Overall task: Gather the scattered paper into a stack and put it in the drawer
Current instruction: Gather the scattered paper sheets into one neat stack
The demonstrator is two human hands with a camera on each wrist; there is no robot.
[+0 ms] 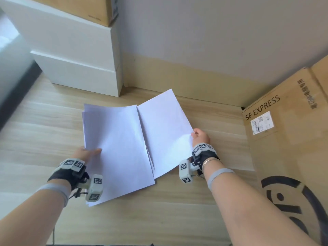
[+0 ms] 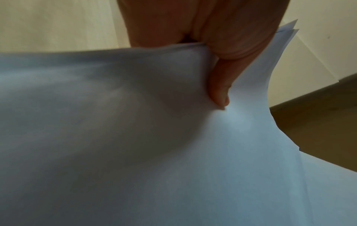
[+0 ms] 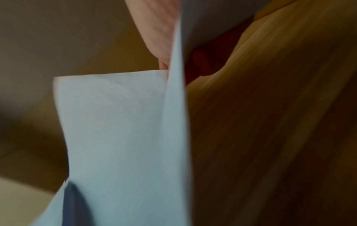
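Note:
White paper sheets are lifted above the wooden floor in two bundles that meet in the middle. My left hand [image 1: 88, 152] pinches the left bundle [image 1: 117, 146] at its left edge, thumb on top; the left wrist view shows the thumb [image 2: 220, 91] pressed into several sheets [image 2: 173, 152]. My right hand [image 1: 199, 137] grips the right sheets [image 1: 163, 128] at their right edge; in the right wrist view a sheet [image 3: 119, 137] runs between the fingers. The white drawer cabinet [image 1: 79, 55] stands at the back left, its drawers closed.
A large SF Express cardboard box [image 1: 287, 132] stands close on the right. Another cardboard box [image 1: 92, 8] sits on top of the cabinet. The grey wall [image 1: 213, 32] is straight ahead, with a yellow skirting strip below it. Wooden floor [image 1: 159, 210] lies under the papers.

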